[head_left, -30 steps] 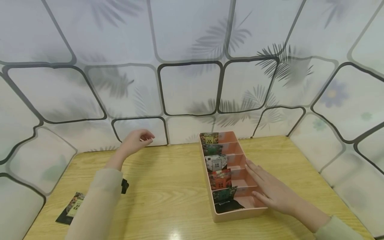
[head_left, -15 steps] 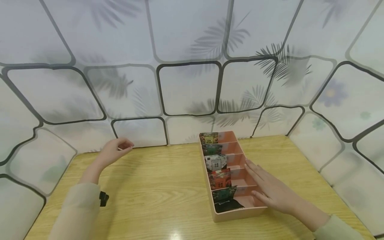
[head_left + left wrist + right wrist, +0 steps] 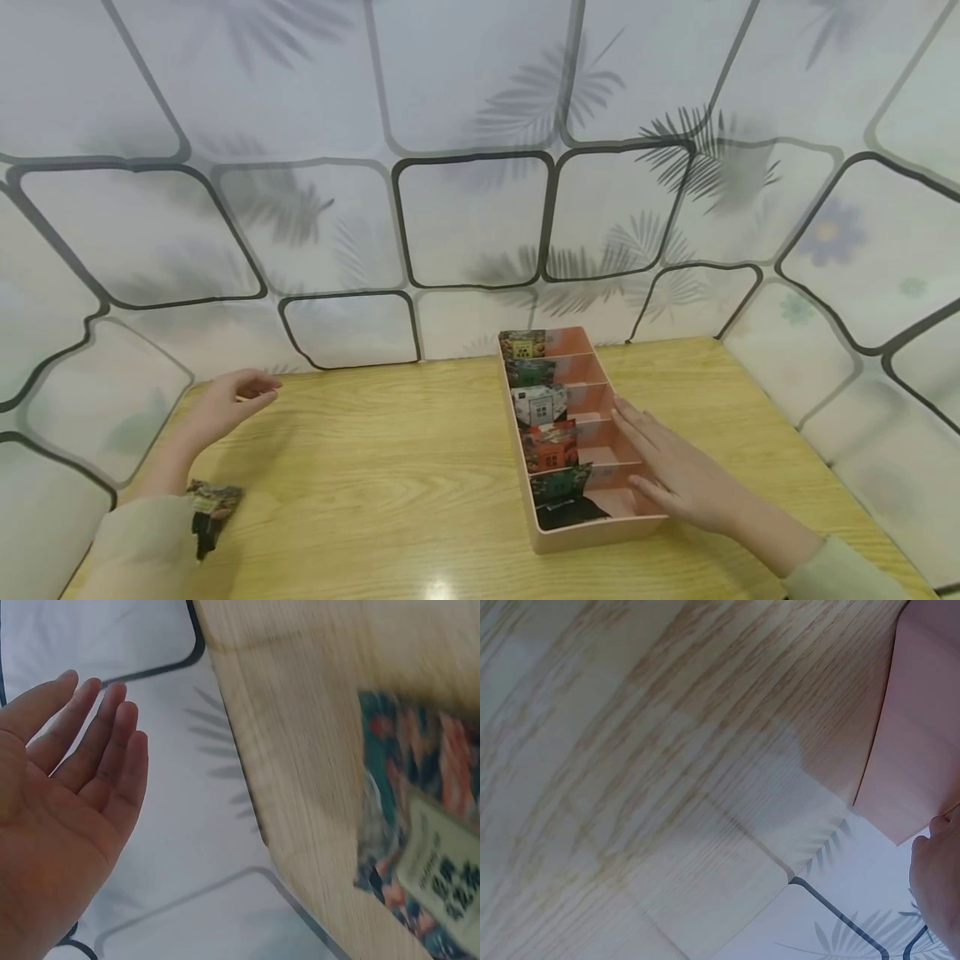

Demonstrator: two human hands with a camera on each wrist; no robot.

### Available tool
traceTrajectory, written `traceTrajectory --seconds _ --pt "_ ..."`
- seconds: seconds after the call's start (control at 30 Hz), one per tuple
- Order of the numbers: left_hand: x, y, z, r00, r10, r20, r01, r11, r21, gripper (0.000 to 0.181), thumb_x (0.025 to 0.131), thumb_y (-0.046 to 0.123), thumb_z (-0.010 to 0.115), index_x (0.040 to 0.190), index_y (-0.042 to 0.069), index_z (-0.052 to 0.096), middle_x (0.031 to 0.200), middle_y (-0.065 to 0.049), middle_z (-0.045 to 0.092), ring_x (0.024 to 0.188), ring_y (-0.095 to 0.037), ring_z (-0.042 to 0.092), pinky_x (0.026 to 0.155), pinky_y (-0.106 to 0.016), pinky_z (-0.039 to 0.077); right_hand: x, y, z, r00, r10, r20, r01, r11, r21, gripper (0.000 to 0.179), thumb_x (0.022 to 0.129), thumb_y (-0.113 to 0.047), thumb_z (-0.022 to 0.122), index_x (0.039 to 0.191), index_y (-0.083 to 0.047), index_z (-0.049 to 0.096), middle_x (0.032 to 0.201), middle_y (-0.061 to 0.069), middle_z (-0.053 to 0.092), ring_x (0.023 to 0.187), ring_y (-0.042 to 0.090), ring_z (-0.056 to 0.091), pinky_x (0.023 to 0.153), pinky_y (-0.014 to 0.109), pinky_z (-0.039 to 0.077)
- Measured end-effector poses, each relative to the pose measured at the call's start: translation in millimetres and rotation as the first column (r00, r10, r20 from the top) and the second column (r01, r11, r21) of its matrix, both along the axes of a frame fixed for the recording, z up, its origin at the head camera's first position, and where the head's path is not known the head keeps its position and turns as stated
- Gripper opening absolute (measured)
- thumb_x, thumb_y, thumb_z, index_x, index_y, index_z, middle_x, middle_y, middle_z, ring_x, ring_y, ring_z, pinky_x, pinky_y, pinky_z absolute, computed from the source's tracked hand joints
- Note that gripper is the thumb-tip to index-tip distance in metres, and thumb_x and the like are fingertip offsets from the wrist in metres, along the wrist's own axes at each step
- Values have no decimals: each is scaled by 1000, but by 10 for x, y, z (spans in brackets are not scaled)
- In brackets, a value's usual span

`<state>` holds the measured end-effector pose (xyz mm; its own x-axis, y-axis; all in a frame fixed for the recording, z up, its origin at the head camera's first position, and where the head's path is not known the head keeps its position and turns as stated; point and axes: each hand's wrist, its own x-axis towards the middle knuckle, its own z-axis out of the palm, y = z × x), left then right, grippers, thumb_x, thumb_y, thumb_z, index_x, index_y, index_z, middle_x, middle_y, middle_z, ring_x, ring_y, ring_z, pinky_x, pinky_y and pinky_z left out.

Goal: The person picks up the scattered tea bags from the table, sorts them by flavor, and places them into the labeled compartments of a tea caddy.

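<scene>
My left hand hovers over the table's far left with fingers loosely bent and nothing in them; the left wrist view shows its bare palm. A patterned sachet with a pale label lies on the wood near that forearm, partly covered by the sleeve in the head view. My right hand rests along the right side of a long pink divided box, fingers straight, fingertips at its rim. Inside the box, each compartment has sachets at its left: yellow-labelled, green, white, red and dark green.
A black flat sachet lies in the box's nearest compartment. The wooden table backs onto a curtain-like wall with leaf and grid print. More of that wall rises at both sides.
My left hand has moved left and slightly nearer. The loose sachet, seen left of the sleeve a second ago and then hidden, now shows at the sleeve's right. My right hand and the box are still.
</scene>
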<state>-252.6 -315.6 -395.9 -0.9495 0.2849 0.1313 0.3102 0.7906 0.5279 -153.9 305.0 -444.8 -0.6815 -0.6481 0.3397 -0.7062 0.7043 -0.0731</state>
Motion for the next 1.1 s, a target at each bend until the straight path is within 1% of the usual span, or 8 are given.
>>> traceTrajectory --seconds 0.07,0.13,0.3,0.33,0.57,0.83,0.93,1.1 --pt "42 -78 -7 1000 7 2 -7 1000 -8 29 96 25 56 114 2 62 104 -15 66 89 -22 61 71 -36 51 -1 2 0 1000 -1 -3 1 1000 3 77 88 -26 63 147 2 23 154 21 21 140 34 25 117 24 4" --pt "84 -157 -8 1000 13 9 -13 1000 -15 29 95 22 58 114 0 62 103 -16 66 86 -17 61 70 -34 51 0 3 2 1000 -3 3 3 1000 7 78 88 -26 63 148 2 22 154 21 21 140 34 25 117 24 4" --pt "201 -321 -35 996 20 84 -18 1000 -20 32 93 17 60 116 -5 59 104 -19 65 82 -7 61 67 -26 51 1 1 6 1000 -1 5 1 1000 6 76 89 -27 62 147 2 23 153 20 21 140 34 25 117 24 4" --pt "224 -349 -47 994 20 105 -19 1000 -19 33 93 16 60 117 -6 58 104 -20 64 83 -9 61 67 -26 52 1 0 6 1000 -1 3 1 1000 5 76 89 -28 62 147 2 23 153 21 22 140 34 25 117 24 4" --pt "356 -562 -152 972 55 229 -47 998 -36 46 92 23 63 123 -10 52 111 -28 59 94 -33 62 69 -35 54 8 -12 14 1000 6 -5 -6 1000 -8 75 89 -27 61 147 3 24 153 22 23 139 35 26 117 23 4" --pt "461 -732 -249 942 97 323 -88 995 -42 55 92 27 63 126 -12 47 116 -32 56 97 -35 62 73 -37 54 3 -4 18 1000 0 -1 0 1000 12 74 90 -29 60 147 2 24 153 22 21 140 35 25 117 23 5" --pt "473 -766 -275 935 115 336 -101 993 -57 58 91 31 63 126 -12 48 118 -32 56 99 -37 61 74 -38 54 -2 1 17 1000 -5 7 5 1000 17 75 90 -29 61 147 2 23 153 21 21 140 34 24 117 23 4" --pt "482 -831 -301 925 117 363 -101 993 -64 61 91 33 63 126 -14 47 118 -33 55 100 -40 60 76 -43 54 -4 3 16 999 -18 26 18 1000 26 77 89 -27 62 148 1 22 154 20 19 141 33 22 117 23 3"
